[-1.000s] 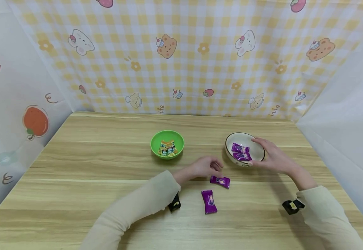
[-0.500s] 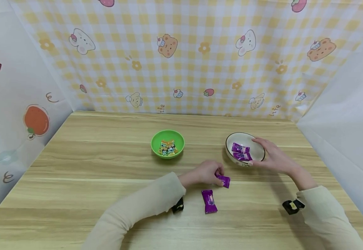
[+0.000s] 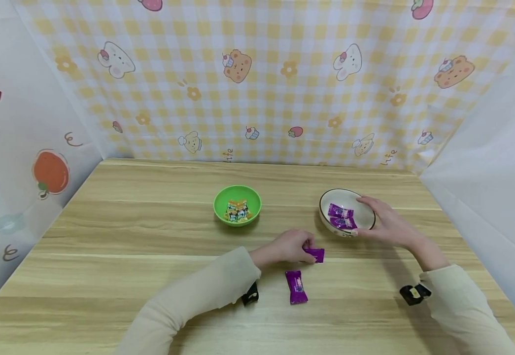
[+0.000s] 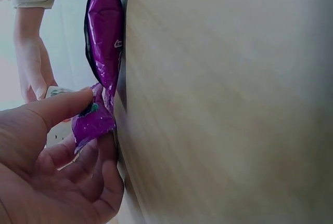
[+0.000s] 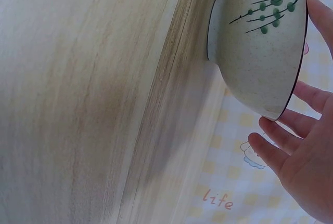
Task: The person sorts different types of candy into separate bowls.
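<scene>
My left hand (image 3: 290, 246) pinches one end of a purple wrapped candy (image 3: 317, 255) between thumb and fingers, low at the tabletop. In the left wrist view the crinkled wrapper (image 4: 93, 125) shows between thumb and fingertips. A second purple candy (image 3: 296, 287) lies on the table, nearer the front. My right hand (image 3: 388, 224) holds the right side of a white bowl (image 3: 362, 213) with a dark rim, thumb at the front and fingers farther back. Purple candies (image 3: 341, 217) lie inside it. Green dots and stems decorate the bowl's outside (image 5: 260, 57) in the right wrist view.
A green bowl (image 3: 218, 212) with several yellow-and-orange wrapped candies (image 3: 237, 212) stands left of the white bowl. The wooden table (image 3: 106, 236) meets a yellow checked cloth (image 3: 266, 98) at the back, with white cloth at both sides.
My left hand has come down onto the nearer end of the purple candy and now pinches it, shifting it slightly left. The right hand and both bowls have stayed in place.
</scene>
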### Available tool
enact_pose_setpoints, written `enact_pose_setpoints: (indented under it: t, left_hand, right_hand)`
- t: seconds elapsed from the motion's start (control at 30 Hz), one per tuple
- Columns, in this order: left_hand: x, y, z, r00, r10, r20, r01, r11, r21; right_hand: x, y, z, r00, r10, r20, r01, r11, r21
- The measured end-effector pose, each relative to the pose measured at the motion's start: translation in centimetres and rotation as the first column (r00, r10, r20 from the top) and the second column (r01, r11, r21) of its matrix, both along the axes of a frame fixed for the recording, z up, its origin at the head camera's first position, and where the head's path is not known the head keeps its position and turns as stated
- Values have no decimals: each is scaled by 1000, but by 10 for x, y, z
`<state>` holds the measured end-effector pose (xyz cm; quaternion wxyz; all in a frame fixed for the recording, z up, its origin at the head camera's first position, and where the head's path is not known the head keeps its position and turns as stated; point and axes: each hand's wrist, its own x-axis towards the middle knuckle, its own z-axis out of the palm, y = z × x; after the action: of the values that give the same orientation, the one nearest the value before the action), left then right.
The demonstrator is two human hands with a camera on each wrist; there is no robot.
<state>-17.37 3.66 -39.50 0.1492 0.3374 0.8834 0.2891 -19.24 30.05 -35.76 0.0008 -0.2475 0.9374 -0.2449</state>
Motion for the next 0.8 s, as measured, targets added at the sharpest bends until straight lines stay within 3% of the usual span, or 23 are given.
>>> enact_pose_setpoints:
  t: [0.17,0.37,0.47,0.6,0.8]
  left_hand:
    - [1,-2,0,1000,19,19,-21,998,56]
    - [2,-5,-1,988,57,142,-78,986,146]
    - [2,-7,-3,967,86,239,-134,972,192]
    - [2,-10,-1,926,121,358,-208,954,217]
    - [4,-15,3,874,123,469,-261,935,241]
  right_hand:
    - [0,0,0,1000,-1,0,1,1000,0]
    - [0,0,0,1000,-1,-5,1,1000,3]
    - [0,1,-1,1000,1,-14,-1,1000,2]
    - [0,1,-2,1000,2,-20,-2,1000,1]
    - [-1,2,-2,1000,5,-29,-5,1000,0]
